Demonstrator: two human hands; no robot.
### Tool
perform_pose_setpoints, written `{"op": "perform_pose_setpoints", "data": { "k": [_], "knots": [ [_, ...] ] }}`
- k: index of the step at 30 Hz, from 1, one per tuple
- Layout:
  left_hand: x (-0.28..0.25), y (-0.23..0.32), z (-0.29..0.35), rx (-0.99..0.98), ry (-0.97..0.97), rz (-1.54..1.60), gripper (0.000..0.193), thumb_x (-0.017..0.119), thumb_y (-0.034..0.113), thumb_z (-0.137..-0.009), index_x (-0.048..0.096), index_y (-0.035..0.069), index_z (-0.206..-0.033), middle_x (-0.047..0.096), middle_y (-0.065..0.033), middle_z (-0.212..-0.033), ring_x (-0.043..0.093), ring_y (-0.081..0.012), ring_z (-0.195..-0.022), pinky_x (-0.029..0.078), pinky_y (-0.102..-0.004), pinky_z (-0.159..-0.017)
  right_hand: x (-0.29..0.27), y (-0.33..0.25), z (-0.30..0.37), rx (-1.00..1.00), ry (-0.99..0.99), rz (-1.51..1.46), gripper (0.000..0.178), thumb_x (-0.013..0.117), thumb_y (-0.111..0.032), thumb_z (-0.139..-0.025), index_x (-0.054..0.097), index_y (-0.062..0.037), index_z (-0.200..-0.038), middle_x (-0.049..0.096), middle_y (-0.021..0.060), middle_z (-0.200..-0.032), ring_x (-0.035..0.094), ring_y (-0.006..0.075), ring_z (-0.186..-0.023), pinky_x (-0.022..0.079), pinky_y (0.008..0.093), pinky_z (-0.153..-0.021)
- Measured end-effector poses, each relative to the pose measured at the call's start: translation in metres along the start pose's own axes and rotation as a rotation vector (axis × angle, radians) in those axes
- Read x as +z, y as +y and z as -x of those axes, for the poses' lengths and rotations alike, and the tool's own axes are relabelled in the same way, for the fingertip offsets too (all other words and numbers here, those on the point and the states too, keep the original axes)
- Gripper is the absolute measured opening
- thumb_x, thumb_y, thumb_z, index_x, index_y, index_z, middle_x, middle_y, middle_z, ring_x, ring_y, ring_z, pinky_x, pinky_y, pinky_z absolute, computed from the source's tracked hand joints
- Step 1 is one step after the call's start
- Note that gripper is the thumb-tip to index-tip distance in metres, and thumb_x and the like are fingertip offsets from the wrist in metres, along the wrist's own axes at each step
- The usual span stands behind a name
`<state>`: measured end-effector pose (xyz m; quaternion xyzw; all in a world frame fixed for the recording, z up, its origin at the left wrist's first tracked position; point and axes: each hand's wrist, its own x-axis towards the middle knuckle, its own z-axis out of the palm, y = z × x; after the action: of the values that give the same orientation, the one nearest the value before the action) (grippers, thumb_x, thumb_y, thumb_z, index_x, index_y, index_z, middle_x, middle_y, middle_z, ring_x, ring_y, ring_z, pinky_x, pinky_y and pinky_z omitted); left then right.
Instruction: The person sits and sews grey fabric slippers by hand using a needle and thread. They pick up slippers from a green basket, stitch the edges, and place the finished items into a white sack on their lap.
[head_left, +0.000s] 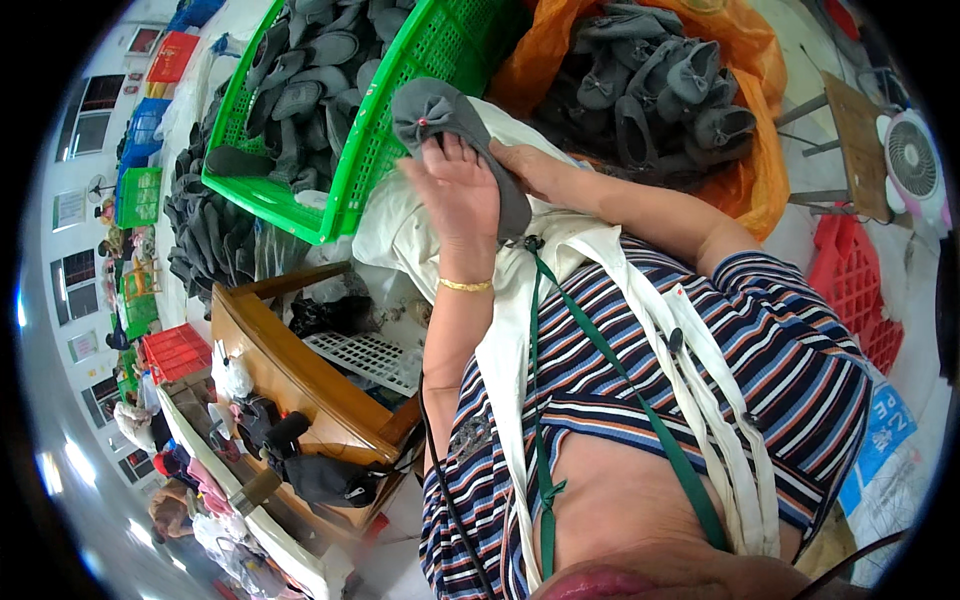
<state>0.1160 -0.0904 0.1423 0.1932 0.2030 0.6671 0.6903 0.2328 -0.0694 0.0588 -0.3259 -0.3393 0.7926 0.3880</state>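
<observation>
Striped-shirt torso nearest; both hands gripping grey bowed fabric slipper (455, 130), left hand (455, 190) flat on top, right hand (535, 170) beneath, long axis pointing toward green plastic crate (380, 140).

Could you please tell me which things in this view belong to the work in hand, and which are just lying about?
In hand:
left hand
right hand
grey slipper
green basket
orange bag

Lying about:
wooden tray
white fan
red crate
</observation>
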Motion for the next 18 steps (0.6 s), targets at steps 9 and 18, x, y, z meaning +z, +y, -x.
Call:
{"op": "perform_pose_setpoints", "data": {
  "k": [9,18],
  "knots": [
    [0.039,-0.007,0.049,-0.007,-0.45,-1.669,0.086,0.076,0.027,-0.083,0.029,-0.008,-0.146,0.066,-0.0264,-0.108,0.068,-0.0295,-0.099,0.051,-0.0337,-0.084,-0.036,-0.02,0.02,-0.168,0.058,0.001,0.063,0.042,-0.058,-0.099,0.063,-0.0005,-0.112,0.065,0.0051,-0.102,0.058,0.0106,-0.092,0.049,0.0278,-0.084],
    [0.027,-0.018,0.053,-0.094,-0.614,-1.598,0.08,0.072,0.024,-0.086,0.029,-0.002,-0.149,0.064,-0.0252,-0.115,0.067,-0.0307,-0.101,0.051,-0.0335,-0.087,-0.029,-0.029,0.06,-0.062,0.122,-0.097,0.074,0.045,-0.064,-0.095,0.056,0.0014,-0.127,0.06,0.0115,-0.125,0.058,0.0194,-0.11,0.046,0.0326,-0.096]
  ]
}}
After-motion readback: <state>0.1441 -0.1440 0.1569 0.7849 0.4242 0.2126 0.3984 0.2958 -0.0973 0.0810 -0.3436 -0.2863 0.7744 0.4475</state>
